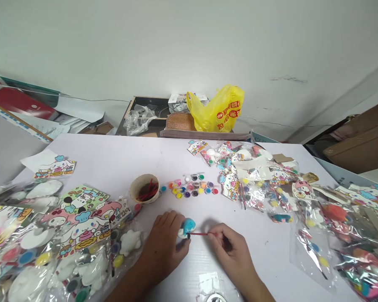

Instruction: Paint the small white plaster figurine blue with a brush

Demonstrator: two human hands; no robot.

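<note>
My left hand (168,239) is closed round a small white figurine (189,226) whose upper part is painted blue, with a dark spot low on its front. In my right hand (229,243), thumb and finger pinch a thin red paintbrush (199,233). The brush points left, and its dark tip meets the figurine near the dark spot. Beyond my hands, several small paint pots (195,184) in many colours stand in strips. Left of them is a paper cup (144,188) holding dark liquid and several red brushes.
Plastic-bagged white figurines and paint pots (85,268) cover the table's left side. More bagged kits (255,188) and painted pieces lie on the right. A tape roll (216,297) sits at the near edge. A yellow plastic bag (219,111) stands behind the table, against the wall.
</note>
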